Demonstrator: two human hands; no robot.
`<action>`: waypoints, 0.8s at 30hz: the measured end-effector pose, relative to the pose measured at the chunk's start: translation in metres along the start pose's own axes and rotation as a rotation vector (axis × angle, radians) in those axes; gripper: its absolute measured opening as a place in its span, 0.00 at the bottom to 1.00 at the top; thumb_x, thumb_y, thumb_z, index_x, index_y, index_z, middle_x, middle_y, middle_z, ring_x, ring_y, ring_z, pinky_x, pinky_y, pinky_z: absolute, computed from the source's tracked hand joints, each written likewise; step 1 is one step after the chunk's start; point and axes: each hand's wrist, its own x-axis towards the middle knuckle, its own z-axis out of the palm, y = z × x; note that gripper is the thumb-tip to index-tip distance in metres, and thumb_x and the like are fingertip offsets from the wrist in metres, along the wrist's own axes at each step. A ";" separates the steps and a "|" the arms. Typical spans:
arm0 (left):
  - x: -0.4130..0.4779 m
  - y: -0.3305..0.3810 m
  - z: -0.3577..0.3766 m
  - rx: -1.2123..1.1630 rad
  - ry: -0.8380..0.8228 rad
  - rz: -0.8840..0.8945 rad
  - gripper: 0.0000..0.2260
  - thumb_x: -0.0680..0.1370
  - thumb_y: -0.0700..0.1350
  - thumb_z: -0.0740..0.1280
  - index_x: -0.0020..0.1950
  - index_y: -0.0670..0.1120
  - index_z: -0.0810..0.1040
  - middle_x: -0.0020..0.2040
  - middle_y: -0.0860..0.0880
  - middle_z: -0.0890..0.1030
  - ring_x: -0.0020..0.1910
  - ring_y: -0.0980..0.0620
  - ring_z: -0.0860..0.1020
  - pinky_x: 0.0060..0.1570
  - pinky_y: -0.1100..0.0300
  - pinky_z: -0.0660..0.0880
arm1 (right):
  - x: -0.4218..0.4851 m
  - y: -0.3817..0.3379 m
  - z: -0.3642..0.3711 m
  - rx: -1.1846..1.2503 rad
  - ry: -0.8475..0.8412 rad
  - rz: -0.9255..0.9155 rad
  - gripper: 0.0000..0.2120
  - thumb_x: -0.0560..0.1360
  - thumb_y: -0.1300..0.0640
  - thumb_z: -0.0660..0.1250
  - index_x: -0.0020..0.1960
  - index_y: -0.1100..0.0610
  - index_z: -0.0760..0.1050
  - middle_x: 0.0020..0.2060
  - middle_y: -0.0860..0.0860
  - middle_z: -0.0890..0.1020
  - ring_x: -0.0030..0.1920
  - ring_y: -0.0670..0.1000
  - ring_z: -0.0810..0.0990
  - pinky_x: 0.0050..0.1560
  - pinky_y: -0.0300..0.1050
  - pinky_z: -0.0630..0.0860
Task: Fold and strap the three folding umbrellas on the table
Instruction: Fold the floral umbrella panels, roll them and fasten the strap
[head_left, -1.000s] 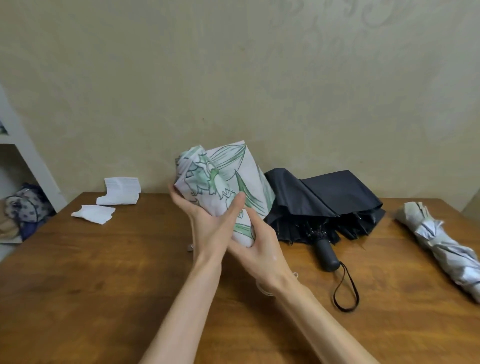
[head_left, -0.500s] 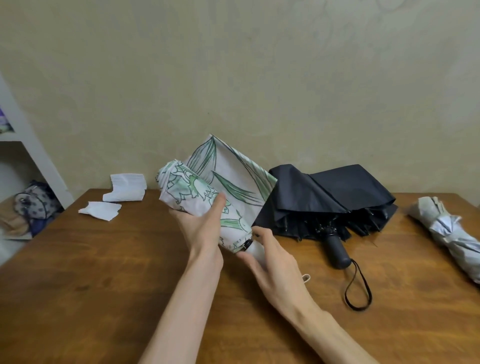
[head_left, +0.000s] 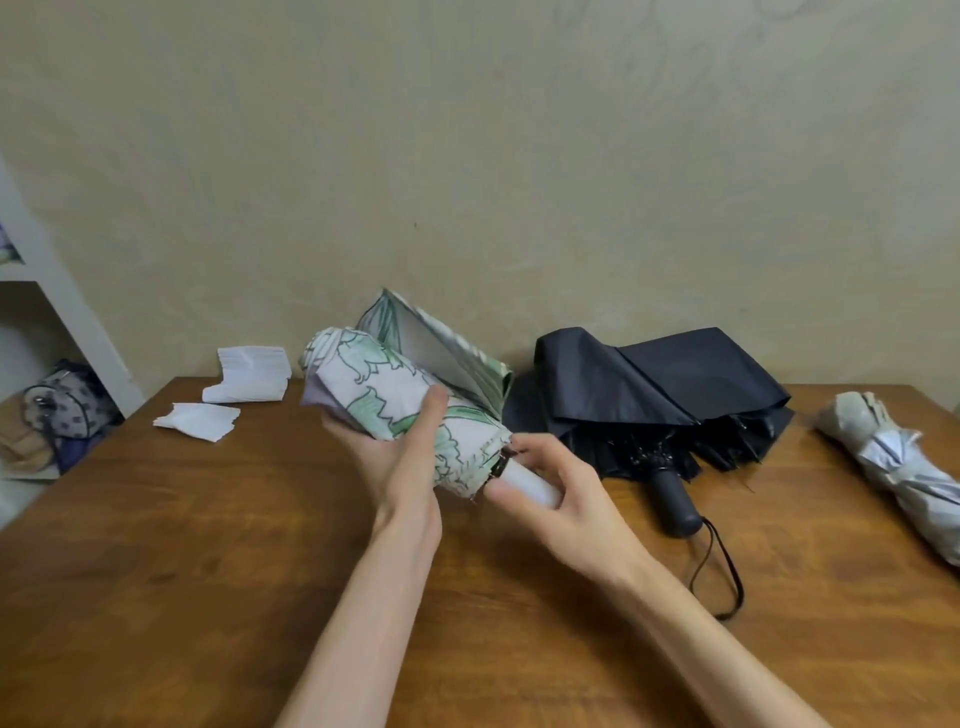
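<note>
A white folding umbrella printed with green leaves (head_left: 384, 405) is held over the middle of the brown wooden desk (head_left: 208, 545), tilted so that its tip end points toward ten o'clock and its handle toward four o'clock. The rolled canopy is gripped by the left hand (head_left: 400, 457): the fingers are curled beneath the fabric and the thumb is laid across the top. One panel of the canopy is left loose and stands up along the twelve o'clock side of the roll. The umbrella's smooth white handle (head_left: 527, 486) is held by the right hand (head_left: 563, 496), with thumb and fingers curled round it just beside the canopy's hem.

At two o'clock from the hands, a black folding umbrella (head_left: 649, 395) is laid on the desk with its canopy loose and spread. Its stubby black handle (head_left: 675, 501) is pointed toward six o'clock, and a thin black wrist loop (head_left: 724, 566) trails from it over the wood. At the three o'clock edge of the desk a silver-grey folding umbrella (head_left: 893, 457) is laid, bunched and twisted; whether it is strapped cannot be told. At ten o'clock, two small stacks of folded white paper (head_left: 249, 374) are seen. Beyond the desk at nine o'clock, a spotted grey bag (head_left: 67, 405) is kept in a white shelf unit (head_left: 78, 332).
</note>
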 end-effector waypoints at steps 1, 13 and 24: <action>0.000 0.000 -0.001 -0.021 0.026 -0.009 0.50 0.70 0.41 0.84 0.82 0.59 0.56 0.68 0.56 0.79 0.62 0.57 0.82 0.59 0.50 0.82 | -0.002 0.001 0.001 -0.087 0.038 -0.049 0.23 0.77 0.47 0.78 0.67 0.47 0.74 0.53 0.45 0.83 0.52 0.43 0.82 0.51 0.37 0.79; -0.001 0.011 -0.016 -0.290 -0.083 -0.301 0.26 0.71 0.47 0.79 0.69 0.53 0.79 0.58 0.47 0.88 0.53 0.47 0.88 0.41 0.51 0.85 | 0.009 -0.012 -0.011 0.045 -0.034 0.081 0.08 0.80 0.48 0.75 0.55 0.50 0.85 0.37 0.48 0.86 0.37 0.49 0.83 0.34 0.44 0.77; 0.004 0.005 -0.022 -0.268 -0.083 -0.352 0.32 0.69 0.49 0.79 0.72 0.48 0.78 0.58 0.45 0.88 0.53 0.47 0.88 0.48 0.49 0.83 | 0.003 0.005 0.002 -0.605 0.004 -0.341 0.21 0.83 0.37 0.66 0.68 0.50 0.75 0.60 0.44 0.84 0.55 0.44 0.83 0.53 0.42 0.81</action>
